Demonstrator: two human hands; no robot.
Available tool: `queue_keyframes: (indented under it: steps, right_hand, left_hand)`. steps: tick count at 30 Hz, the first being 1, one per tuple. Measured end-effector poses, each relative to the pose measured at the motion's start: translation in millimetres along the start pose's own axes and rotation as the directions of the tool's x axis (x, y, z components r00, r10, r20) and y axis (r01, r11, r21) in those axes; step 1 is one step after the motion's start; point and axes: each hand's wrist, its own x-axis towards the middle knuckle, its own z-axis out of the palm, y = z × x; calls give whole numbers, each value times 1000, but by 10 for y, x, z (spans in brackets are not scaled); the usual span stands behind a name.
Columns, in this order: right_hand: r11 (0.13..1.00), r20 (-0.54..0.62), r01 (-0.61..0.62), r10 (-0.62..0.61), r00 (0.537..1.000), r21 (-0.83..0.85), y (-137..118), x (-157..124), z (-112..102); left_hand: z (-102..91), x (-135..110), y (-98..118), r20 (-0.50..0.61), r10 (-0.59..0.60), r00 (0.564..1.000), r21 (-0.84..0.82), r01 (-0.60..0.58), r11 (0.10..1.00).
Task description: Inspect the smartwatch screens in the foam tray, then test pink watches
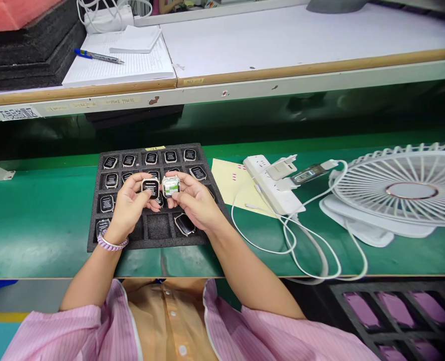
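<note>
Black foam tray (151, 243): middle compartments partly hidden behind both hands.
Round white plastic fan (411, 190): cut off at right.
Left hand (130, 204): pinches a square dark-screened watch body (152, 185) at its fingertips; lettering, apparently white, too small to read.
Right hand (192, 199): grips a square green-and-white-screened watch body (170, 184) between thumb and fingers, just right of the other, above the tray.
</note>
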Motion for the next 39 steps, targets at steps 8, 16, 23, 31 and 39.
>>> queue_keyframes:
  steps: [8,16,23,31,39]
  right_hand:
    - [999,-24,41,-41,999,-8,-13,8,31]
    - [994,-151,-39,55,987,104,21,50,33]
    - [996,-135,-38,49,990,85,6,28,33]
    - [998,-109,-8,15,994,62,15,23,40]
    - [999,-91,-23,27,996,48,-5,15,36]
  left_hand:
    - [-22,4,-44,48,51,998,-16,-51,999]
    - [-30,5,-27,56,-34,998,-44,36,998]
    - [-29,-10,-7,54,-51,997,-50,54,997]
    - [-22,-9,-12,36,-43,998,-24,44,999]
    - [-35,-7,-16,47,-30,998,-22,31,999]
